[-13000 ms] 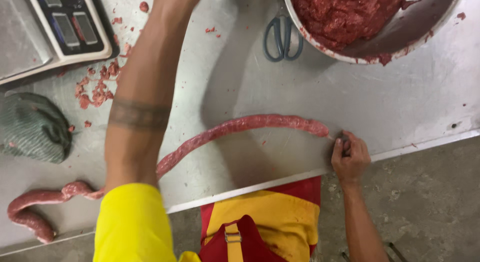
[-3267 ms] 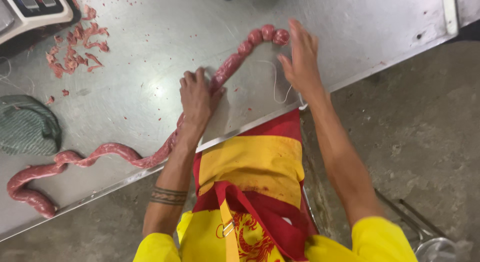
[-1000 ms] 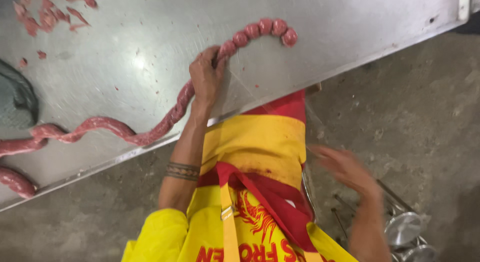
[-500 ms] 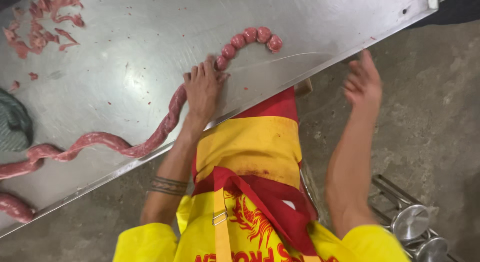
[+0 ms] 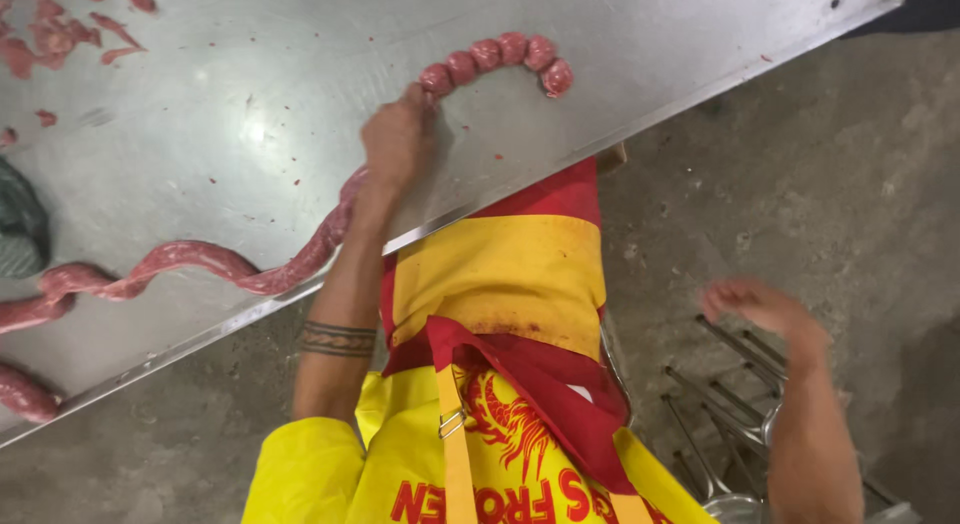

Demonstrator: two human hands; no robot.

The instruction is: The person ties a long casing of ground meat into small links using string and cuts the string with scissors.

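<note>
Left hand [image 5: 398,139] clenched on soft, lumpy sausage rope [image 5: 300,269] near steel table [image 5: 620,44] front edge; right hand [image 5: 765,309] released, blurred, off-table.

Brushed, dully gleaming steel table [image 5: 620,44] — moist, glossy raw-meat sausage [image 5: 200,264] — rough matt concrete floor [image 5: 800,164].

One long pink raw sausage rope [image 5: 200,259] lay across one grey steel surface [image 5: 650,44]. Five small round links [image 5: 500,54] had been tied off at its right end. Two bare hands were in view: the left hand [image 5: 398,139] on the sausage, and the right hand [image 5: 765,309] off the surface. One dark green mesh object [image 5: 18,224] showed at the left edge. Several scattered scraps of red meat [image 5: 60,29] lay at top left, too jumbled to count exactly.
</note>
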